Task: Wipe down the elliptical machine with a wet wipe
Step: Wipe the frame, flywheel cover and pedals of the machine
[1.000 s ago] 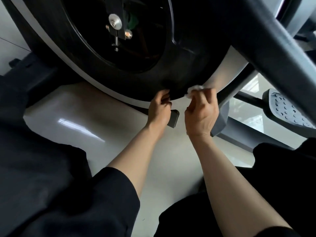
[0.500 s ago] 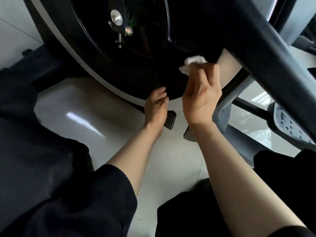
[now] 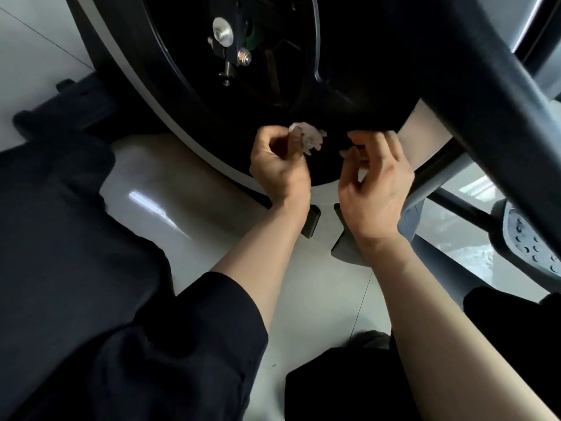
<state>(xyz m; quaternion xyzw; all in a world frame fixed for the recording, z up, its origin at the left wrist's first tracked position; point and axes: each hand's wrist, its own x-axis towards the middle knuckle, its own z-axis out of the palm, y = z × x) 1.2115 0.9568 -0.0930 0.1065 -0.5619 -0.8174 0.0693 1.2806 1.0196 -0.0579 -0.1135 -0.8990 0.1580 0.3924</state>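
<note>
The elliptical's big black wheel housing (image 3: 358,74) with a pale rim fills the top of the head view. My left hand (image 3: 279,168) is raised just in front of its lower edge and pinches a crumpled white wet wipe (image 3: 306,137) at its fingertips. My right hand (image 3: 376,186) hovers close to the right of the wipe, fingers loosely curled and holding nothing. The wipe and both hands are blurred by motion.
A thick dark arm bar (image 3: 501,95) crosses diagonally at the upper right. A studded foot pedal (image 3: 531,241) sits at the right edge. Silver bolts (image 3: 223,33) show inside the wheel. The glossy white floor (image 3: 188,208) lies below, between my black-clad knees.
The wipe went from my right hand to my left hand. My left hand left the lower edge of the housing and rose; my right hand came down and let go.
</note>
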